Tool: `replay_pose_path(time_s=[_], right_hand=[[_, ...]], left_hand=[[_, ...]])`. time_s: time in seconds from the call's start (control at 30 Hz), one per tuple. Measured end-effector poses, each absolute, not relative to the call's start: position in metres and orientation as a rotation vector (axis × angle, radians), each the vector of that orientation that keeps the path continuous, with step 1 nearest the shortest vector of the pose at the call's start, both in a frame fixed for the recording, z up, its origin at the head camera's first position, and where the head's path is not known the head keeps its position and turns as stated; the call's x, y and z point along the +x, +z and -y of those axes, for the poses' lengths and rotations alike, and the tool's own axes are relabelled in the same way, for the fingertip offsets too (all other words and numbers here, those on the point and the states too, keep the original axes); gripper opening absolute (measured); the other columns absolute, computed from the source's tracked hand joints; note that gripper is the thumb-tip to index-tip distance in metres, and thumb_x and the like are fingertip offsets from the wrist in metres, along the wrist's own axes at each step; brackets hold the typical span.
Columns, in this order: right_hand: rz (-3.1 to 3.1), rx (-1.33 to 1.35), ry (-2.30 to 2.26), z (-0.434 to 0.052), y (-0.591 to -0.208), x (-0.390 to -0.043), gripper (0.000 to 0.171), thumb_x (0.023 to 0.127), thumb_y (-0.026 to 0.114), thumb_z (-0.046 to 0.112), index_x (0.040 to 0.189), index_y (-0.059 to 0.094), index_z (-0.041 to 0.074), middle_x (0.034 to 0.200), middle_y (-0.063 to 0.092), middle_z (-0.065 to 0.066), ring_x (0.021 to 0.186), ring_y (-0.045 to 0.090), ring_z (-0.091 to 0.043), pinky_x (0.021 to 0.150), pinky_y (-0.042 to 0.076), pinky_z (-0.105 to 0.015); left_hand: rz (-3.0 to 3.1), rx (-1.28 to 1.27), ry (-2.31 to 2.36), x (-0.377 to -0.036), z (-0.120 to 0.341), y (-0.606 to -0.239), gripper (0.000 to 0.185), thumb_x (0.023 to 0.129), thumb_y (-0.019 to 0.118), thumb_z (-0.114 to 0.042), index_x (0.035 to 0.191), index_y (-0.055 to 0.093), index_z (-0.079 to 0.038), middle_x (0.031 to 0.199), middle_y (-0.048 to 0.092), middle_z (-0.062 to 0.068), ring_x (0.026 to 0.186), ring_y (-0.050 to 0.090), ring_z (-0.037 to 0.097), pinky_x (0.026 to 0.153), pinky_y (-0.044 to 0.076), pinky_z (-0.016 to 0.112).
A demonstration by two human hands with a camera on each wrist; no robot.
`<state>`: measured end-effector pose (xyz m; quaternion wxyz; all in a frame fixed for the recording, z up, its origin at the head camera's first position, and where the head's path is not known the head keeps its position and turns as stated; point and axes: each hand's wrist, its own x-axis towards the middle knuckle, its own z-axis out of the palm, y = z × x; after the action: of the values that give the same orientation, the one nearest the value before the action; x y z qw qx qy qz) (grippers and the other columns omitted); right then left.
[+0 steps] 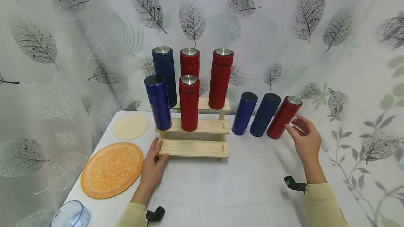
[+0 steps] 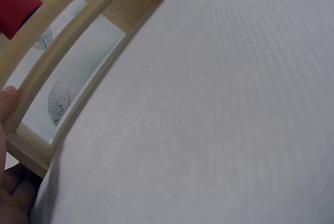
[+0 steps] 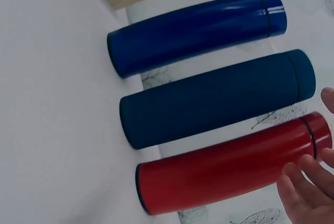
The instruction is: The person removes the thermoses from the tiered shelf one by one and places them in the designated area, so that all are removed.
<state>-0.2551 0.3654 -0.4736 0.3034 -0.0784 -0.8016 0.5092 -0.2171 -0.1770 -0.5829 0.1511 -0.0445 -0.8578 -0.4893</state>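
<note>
A three-tier wooden rack (image 1: 195, 148) stands mid-table. My left hand (image 1: 153, 169) holds the left end of its lowest shelf, thumb at the front edge and fingers at the side. On the middle shelf are a blue flask (image 1: 158, 102) and a red flask (image 1: 188, 104). The top shelf bears a dark blue flask (image 1: 165, 76) and two red flasks, one at the right (image 1: 221, 80). Right of the rack stand a glossy blue flask (image 3: 198, 35), a matte dark blue flask (image 3: 216, 98) and a red flask (image 3: 224, 164). Beside that red flask, my right hand (image 1: 307, 139) has its fingers spread and loosely bent.
At the left of the table lie an orange round mat (image 1: 112, 169) and a smaller cream disc (image 1: 130, 127). A clear glass (image 1: 71, 214) stands at the near left corner. A leaf-patterned curtain (image 1: 202, 16) hangs behind the table.
</note>
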Motion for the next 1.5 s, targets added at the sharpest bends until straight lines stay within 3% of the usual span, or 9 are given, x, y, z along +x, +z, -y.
replay_pose_path(time_s=[0.63, 0.93, 1.3, 1.5], right_hand=[[2.173, 0.067, 1.388, -0.312, -0.439, -0.239, 0.056, 0.098, 0.084, 0.011, 0.150, 0.064, 0.011, 0.140, 0.070, -0.012, 0.131, 0.066, -0.026, 0.108, 0.050, -0.024], [2.171, 0.222, 1.416, -0.292, -0.434, -0.242, 0.060, 0.095, 0.084, 0.002, 0.150, 0.061, 0.003, 0.140, 0.068, -0.019, 0.131, 0.066, -0.022, 0.106, 0.050, -0.021], [2.182, 0.336, 1.492, -0.269, -0.438, -0.248, 0.060, 0.095, 0.084, 0.001, 0.150, 0.060, 0.002, 0.140, 0.069, -0.016, 0.132, 0.065, -0.037, 0.108, 0.050, -0.026], [2.155, 0.390, 1.531, -0.254, -0.437, -0.249, 0.059, 0.095, 0.083, -0.002, 0.149, 0.061, 0.004, 0.140, 0.068, -0.018, 0.133, 0.064, -0.035, 0.110, 0.049, -0.029]], left_hand=[[2.429, -0.154, -1.411, -0.218, 0.177, -0.584, 0.063, 0.107, 0.073, -0.019, 0.162, 0.049, -0.003, 0.177, 0.030, 0.008, 0.160, 0.031, 0.033, 0.110, 0.026, 0.003], [2.446, -0.147, -1.404, -0.218, 0.177, -0.586, 0.064, 0.107, 0.073, -0.020, 0.163, 0.047, -0.003, 0.176, 0.030, 0.010, 0.160, 0.030, 0.033, 0.108, 0.026, 0.002], [2.433, -0.152, -1.399, -0.219, 0.178, -0.586, 0.063, 0.107, 0.073, -0.021, 0.162, 0.049, -0.002, 0.176, 0.032, 0.010, 0.159, 0.031, 0.034, 0.108, 0.025, 0.002], [2.426, -0.162, -1.402, -0.218, 0.178, -0.586, 0.063, 0.107, 0.073, -0.021, 0.162, 0.049, -0.002, 0.176, 0.032, 0.011, 0.159, 0.032, 0.035, 0.108, 0.025, 0.002]])
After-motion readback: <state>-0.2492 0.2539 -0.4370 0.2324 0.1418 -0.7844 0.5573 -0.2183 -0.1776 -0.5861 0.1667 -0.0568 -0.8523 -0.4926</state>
